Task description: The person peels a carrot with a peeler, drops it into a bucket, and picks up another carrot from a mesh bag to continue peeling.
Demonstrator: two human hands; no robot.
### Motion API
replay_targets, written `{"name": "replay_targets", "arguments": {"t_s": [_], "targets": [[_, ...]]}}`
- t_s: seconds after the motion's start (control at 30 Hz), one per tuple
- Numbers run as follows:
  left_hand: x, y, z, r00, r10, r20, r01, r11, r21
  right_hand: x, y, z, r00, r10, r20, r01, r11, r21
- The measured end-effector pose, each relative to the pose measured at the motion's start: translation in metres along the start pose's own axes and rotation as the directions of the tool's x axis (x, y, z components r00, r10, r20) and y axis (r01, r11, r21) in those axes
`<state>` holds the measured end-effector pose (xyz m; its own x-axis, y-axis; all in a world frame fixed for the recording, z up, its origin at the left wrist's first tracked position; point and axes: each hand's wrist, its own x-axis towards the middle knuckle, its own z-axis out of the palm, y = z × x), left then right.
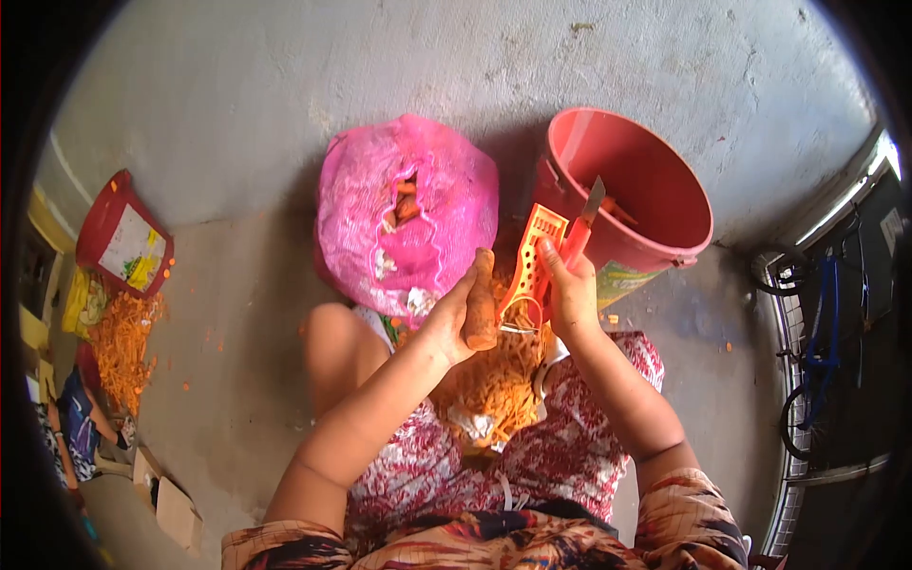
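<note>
My left hand (450, 321) is closed around a carrot (482, 306), held upright in front of me. In my right hand (574, 296) are an orange peeler (529, 255) with a holed, grater-like body and a red-handled knife (587, 215), its blade pointing up and away. The peeler's blade end sits just right of the carrot, apart from it. Below both hands, between my legs, lies a heap of carrot peels (508, 385). A pink mesh sack (347, 204) stands ahead on the left, with carrots (407, 205) showing through its opening. At the right, a red bucket (632, 138) holds some carrots (619, 212).
A grey wall (427, 62) rises behind the sack and bucket. Far left are another red bucket (95, 223), a pile of peels (125, 351), a co-worker's arm (98, 415) and a cardboard box (178, 508). A blue bicycle (825, 318) stands at the right edge.
</note>
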<state>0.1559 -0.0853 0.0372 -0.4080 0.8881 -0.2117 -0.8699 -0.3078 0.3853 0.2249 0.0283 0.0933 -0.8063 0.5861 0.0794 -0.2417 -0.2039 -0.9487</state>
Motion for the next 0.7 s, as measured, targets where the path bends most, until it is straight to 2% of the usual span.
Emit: {"name": "replay_targets", "arguments": {"t_s": [0.07,0.1,0.2,0.23,0.27,0.33,0.43,0.53,0.63,0.7], "targets": [[0.016,0.015,0.012,0.999,-0.036,-0.02,0.037,0.999,0.029,0.025,0.0,-0.001,1.0,-0.023,-0.001,0.023,0.997,-0.074],[0.028,0.02,0.014,0.996,0.004,-0.092,-0.001,0.999,0.035,0.038,0.008,-0.002,0.999,-0.05,0.018,0.052,0.991,-0.126],[0.06,0.033,-0.011,0.985,-0.053,0.161,0.063,0.996,-0.058,0.069,0.029,0.002,0.999,-0.037,0.003,0.037,0.995,-0.092],[0.071,0.033,-0.005,0.992,-0.022,-0.127,0.015,0.998,-0.058,0.075,0.031,0.006,0.996,-0.083,-0.04,0.074,0.979,-0.19],[0.081,0.034,-0.01,0.997,0.005,-0.076,-0.006,1.0,-0.01,0.082,0.037,0.003,0.999,-0.03,-0.045,0.016,0.956,-0.292],[0.09,0.035,-0.012,0.991,0.012,-0.131,-0.022,0.997,-0.073,0.09,0.045,0.006,0.998,-0.047,-0.032,0.036,0.957,-0.288],[0.108,0.034,-0.031,0.999,-0.035,-0.026,0.03,0.984,-0.176,0.105,0.059,0.006,0.988,-0.151,-0.01,0.135,0.904,-0.406],[0.12,0.036,-0.035,0.999,-0.04,-0.038,0.031,0.976,-0.214,0.118,0.062,0.005,0.99,-0.14,-0.013,0.121,0.896,-0.426],[0.125,0.039,-0.029,0.985,-0.056,-0.162,0.027,0.984,-0.174,0.125,0.063,0.003,0.993,-0.114,-0.029,0.091,0.9,-0.425],[0.13,0.04,-0.034,0.992,-0.063,-0.113,0.039,0.978,-0.205,0.127,0.06,0.003,0.995,-0.092,-0.027,0.073,0.91,-0.408]]}}
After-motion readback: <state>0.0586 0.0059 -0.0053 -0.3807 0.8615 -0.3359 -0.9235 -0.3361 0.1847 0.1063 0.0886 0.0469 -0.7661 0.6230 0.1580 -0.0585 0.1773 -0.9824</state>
